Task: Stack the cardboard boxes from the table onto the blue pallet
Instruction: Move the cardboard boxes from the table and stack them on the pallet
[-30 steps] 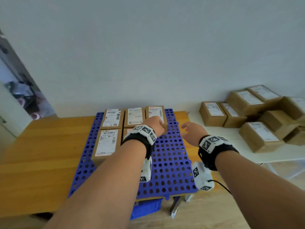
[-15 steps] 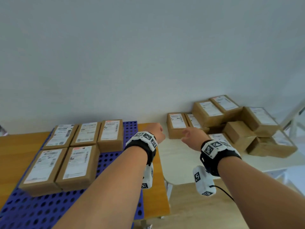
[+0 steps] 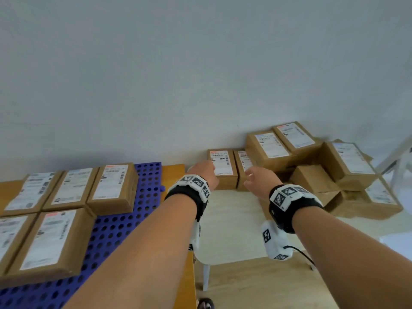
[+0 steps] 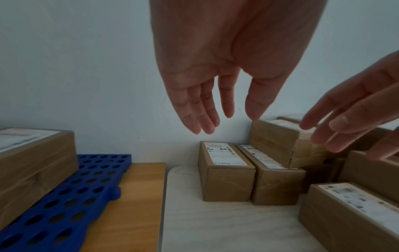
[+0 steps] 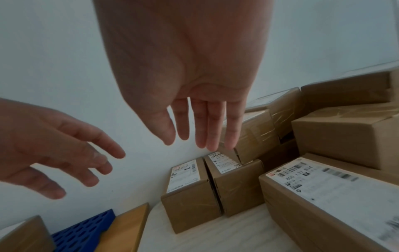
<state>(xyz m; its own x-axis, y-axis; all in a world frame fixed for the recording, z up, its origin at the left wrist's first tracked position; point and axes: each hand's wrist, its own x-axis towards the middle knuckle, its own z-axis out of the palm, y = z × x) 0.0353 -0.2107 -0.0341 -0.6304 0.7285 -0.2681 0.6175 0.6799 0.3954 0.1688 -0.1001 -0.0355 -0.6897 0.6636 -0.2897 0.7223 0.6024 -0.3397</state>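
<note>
Both hands reach out empty over the white table (image 3: 231,221), fingers straight. My left hand (image 3: 204,172) (image 4: 218,112) hovers just before the leftmost cardboard box (image 3: 223,167) (image 4: 224,168) (image 5: 190,191), which stands against the wall. My right hand (image 3: 259,180) (image 5: 200,134) is above the second box (image 3: 244,168) (image 4: 272,173) (image 5: 235,180) beside it. Neither hand touches a box. The blue pallet (image 3: 124,224) (image 4: 71,196) lies to the left on the wooden table (image 3: 174,172), with several labelled boxes (image 3: 113,186) on it in two rows.
A loose pile of several more cardboard boxes (image 3: 334,166) fills the right of the white table, some stacked on others. A nearer box (image 5: 336,196) lies right of my right hand. The grey wall runs close behind. Wood floor (image 3: 256,286) shows below the table edge.
The view has swung right from the pallet to the white table. Both hands have moved away from the pallet and reached forward toward the two leftmost boxes by the wall.
</note>
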